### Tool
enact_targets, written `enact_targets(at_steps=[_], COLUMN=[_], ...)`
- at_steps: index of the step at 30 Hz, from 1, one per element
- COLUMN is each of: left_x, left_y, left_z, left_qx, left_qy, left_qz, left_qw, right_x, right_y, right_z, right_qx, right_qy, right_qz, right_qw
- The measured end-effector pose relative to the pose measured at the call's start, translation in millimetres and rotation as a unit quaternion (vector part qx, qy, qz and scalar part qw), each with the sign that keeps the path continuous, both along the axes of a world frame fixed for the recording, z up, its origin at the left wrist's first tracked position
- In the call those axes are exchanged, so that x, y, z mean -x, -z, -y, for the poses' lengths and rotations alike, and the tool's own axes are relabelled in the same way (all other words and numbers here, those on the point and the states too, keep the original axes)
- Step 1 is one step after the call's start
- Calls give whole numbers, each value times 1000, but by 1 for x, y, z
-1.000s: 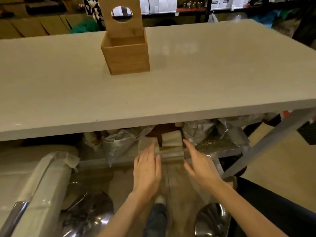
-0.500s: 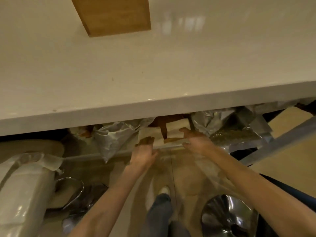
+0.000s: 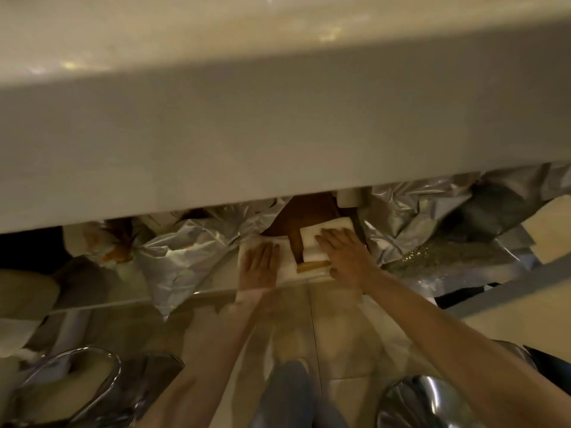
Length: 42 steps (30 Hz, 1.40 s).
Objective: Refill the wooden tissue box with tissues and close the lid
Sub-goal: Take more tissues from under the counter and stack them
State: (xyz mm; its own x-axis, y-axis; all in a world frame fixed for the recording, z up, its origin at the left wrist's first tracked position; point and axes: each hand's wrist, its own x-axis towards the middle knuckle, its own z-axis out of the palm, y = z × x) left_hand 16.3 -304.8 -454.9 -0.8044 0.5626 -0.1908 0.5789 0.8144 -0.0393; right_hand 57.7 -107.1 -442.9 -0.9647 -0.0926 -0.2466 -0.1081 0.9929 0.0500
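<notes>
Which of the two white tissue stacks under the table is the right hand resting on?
The farther, right-side tissue stack, beside the brown flap. The right hand lies flat on it, while the left hand covers the nearer left stack.

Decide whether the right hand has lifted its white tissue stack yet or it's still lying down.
Still lying: the right hand rests flat on the tissue stack, fingers spread, not curled round it.

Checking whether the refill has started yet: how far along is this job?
Early. Nothing looks done: the wooden box is out of view now. In hand: under the table edge, the left hand and right hand each lie flat on a white tissue stack; grasp unclear. Left: lift tissues, fill box, close lid.
</notes>
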Motion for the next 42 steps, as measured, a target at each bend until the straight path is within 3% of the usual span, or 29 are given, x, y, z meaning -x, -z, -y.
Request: enact_targets(at_steps=[9,14,18,22,25,28,32,35,38,42], left_x=[14,24,25,25,24,16,-5,-24,-48,-86], left_y=[9,-11,-21,-29,-42,-62,-106,-140,-178,-240], left_z=[7,8,9,7,4,5,13,21,33,47], left_qx=[66,64,0,8,-51,-117,-241,-259,-219,-219], left_qy=[61,87,41,3,-52,-83,-129,-150,-172,-115], left_qz=[-51,-9,110,124,103,80,171,273,360,457], left_qw=[995,994,993,992,992,986,947,914,890,854], right_x=[15,22,23,21,14,-2,-28,-49,-77,-126], right_y=[-10,-19,-25,-37,-58,-90,-139,-173,-200,-244], right_z=[-11,-17,-16,-13,-7,1,9,12,13,13], right_qx=[10,27,74,121,198,302,455,504,531,545], right_qy=[-19,-17,22,51,98,172,297,340,368,351], right_qz=[88,150,147,131,108,41,-23,18,74,128], right_qw=[996,988,986,983,969,937,839,794,760,751])
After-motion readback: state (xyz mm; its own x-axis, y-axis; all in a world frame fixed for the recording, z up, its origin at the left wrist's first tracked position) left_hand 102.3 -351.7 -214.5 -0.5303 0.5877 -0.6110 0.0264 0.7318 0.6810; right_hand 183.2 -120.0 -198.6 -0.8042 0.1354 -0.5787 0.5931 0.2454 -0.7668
